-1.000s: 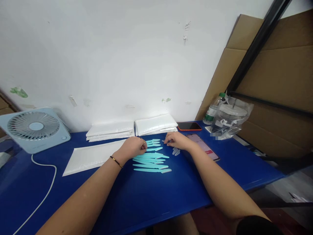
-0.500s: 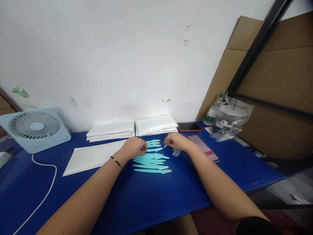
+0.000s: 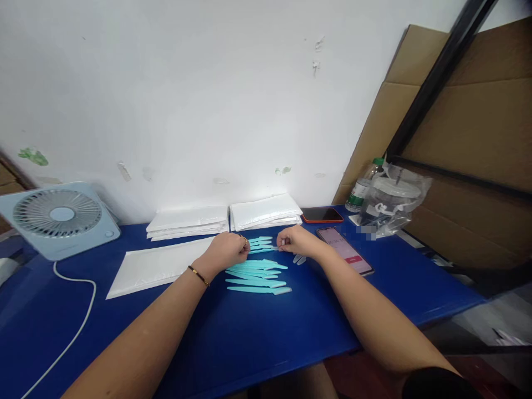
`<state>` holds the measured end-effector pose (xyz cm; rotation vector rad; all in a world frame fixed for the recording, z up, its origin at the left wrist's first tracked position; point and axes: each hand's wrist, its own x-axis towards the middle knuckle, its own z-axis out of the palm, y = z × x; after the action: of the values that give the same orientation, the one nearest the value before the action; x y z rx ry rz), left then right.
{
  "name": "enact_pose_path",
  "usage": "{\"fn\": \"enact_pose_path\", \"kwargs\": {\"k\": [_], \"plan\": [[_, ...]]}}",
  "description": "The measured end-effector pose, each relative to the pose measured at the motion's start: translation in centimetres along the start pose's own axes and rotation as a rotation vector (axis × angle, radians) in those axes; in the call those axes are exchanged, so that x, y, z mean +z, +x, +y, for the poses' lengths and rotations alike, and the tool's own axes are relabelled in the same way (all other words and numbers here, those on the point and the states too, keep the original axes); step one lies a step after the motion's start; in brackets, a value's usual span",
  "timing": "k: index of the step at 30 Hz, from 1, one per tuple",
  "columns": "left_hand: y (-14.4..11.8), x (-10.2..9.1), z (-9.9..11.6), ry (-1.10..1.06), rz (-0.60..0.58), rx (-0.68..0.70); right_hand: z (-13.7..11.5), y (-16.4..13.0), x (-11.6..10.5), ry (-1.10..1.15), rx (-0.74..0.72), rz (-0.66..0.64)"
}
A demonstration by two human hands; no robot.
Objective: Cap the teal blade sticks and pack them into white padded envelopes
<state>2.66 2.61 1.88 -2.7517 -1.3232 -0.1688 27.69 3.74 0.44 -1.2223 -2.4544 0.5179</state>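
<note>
The right hand (image 3: 297, 241) has shifted a little to the left since half a second ago, and the turquoise razor (image 3: 261, 250) in the left hand (image 3: 226, 249) has come up slightly, away from the main group of razors (image 3: 253, 287). A clear cover (image 3: 275, 248) is now at the razor's tip.

The left fingers are curled snugly around the handle, whose far end they hide. The right thumb and fingertips meet in a narrow pinch on the cover; whether it sits around the tip or only touches it, I cannot tell. Other razors lie just above and below on the blue table (image 3: 249, 327), with loose covers (image 3: 299, 260) under the right wrist, near the phone (image 3: 349, 252).

The razor looks like light, stiff plastic, smooth enough to roll between the fingers, so mid-handle seems the safest hold, well away from a possibly sharp edge. The cover seems almost weightless, thin and slippery; a gentle pinch on its outer end should suit, as squeezing could flatten it.
</note>
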Motion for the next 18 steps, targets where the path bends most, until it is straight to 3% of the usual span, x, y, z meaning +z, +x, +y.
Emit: {"fn": "enact_pose_path", "kwargs": {"k": [6, 10, 14, 18], "plan": [[0.2, 0.6, -0.7, -0.009, 0.032, 0.024, -1.3, 1.1, 1.2, -0.020, -0.033, 0.070], [0.1, 0.1, -0.7, -0.119, 0.078, -0.004, -1.0, 0.2, -0.7, -0.015, 0.016, 0.146], [-0.2, -0.8, -0.1, -0.398, -0.100, 0.067, 0.3, -2.0, -3.7, 0.045, 0.107, 0.073], [-0.3, -1.0, 0.6, -0.514, -0.250, 0.048, 1.4, -2.9, -4.3, 0.019, 0.168, -0.111]]}}
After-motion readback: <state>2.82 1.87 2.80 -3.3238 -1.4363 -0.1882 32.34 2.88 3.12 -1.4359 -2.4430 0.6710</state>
